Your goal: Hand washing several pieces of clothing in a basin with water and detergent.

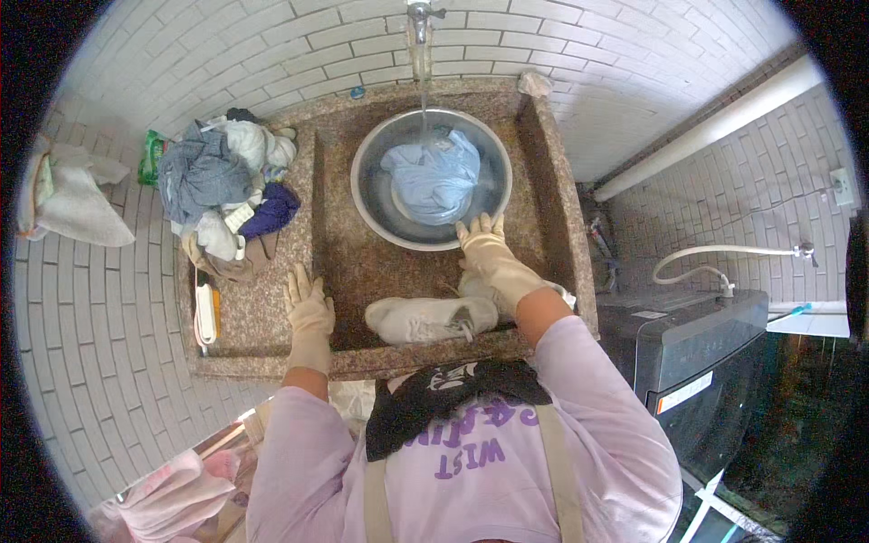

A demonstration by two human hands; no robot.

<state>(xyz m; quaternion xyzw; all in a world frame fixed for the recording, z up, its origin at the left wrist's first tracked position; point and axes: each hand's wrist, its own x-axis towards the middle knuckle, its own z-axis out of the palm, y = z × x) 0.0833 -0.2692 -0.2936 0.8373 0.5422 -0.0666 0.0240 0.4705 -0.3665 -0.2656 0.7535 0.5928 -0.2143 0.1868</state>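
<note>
Both hands wear cream rubber gloves. My right hand [483,246] rests with spread fingers at the near right rim of a round metal basin [360,210], not plainly gripping it. A light blue cloth [438,178] lies bunched in the basin, under water running from a wall tap [419,26]. My left hand [309,305] lies flat, fingers apart, on the stone ledge left of the sink trough. Between the hands, at the trough's near edge, lies a white lace-up shoe [428,319]; a second pale shoe [475,285] is partly hidden under my right forearm.
A heap of clothes [204,170] sits on the left ledge, beside a green packet [151,157]. A white-handled brush or similar tool [206,315] lies at the ledge's left edge. Stone sink walls [567,197] bound the trough. A dark washing machine [699,346] stands at right, with a hose [686,252].
</note>
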